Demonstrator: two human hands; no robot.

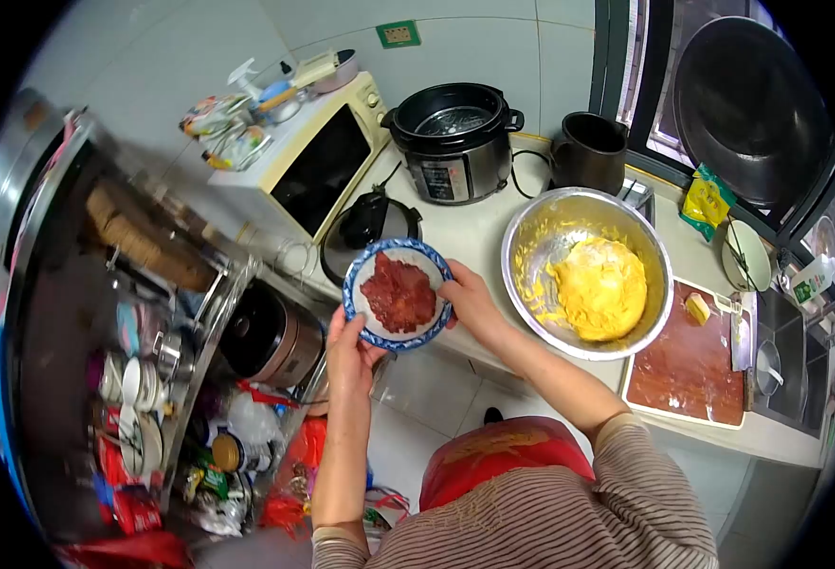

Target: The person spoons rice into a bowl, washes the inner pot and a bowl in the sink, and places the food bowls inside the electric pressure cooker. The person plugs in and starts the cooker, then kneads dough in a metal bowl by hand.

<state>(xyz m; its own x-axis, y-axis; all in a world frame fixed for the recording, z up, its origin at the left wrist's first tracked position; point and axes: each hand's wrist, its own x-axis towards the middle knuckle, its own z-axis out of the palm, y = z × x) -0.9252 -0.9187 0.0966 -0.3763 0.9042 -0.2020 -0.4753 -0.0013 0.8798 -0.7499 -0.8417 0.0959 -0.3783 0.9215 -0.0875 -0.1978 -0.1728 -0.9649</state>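
Both hands hold a white bowl with a blue patterned rim [353,284] over the edge of the counter. Dark red raw meat [399,294] lies inside it. My left hand [349,353] grips the rim at the lower left, its fingers partly hidden under the bowl. On the right side, my right hand [470,302] closes on the rim. To the right of that hand stands a large steel basin [522,313], and in it sits a lump of yellow dough [602,289] with bits smeared on the wall.
Behind the bowl are a black lid [403,228], a pressure cooker [451,142] and a microwave [313,161]. At right lie a cutting board [683,370], a cleaver [742,337] and the sink [782,379]. A cluttered shelf rack [190,417] stands at left.
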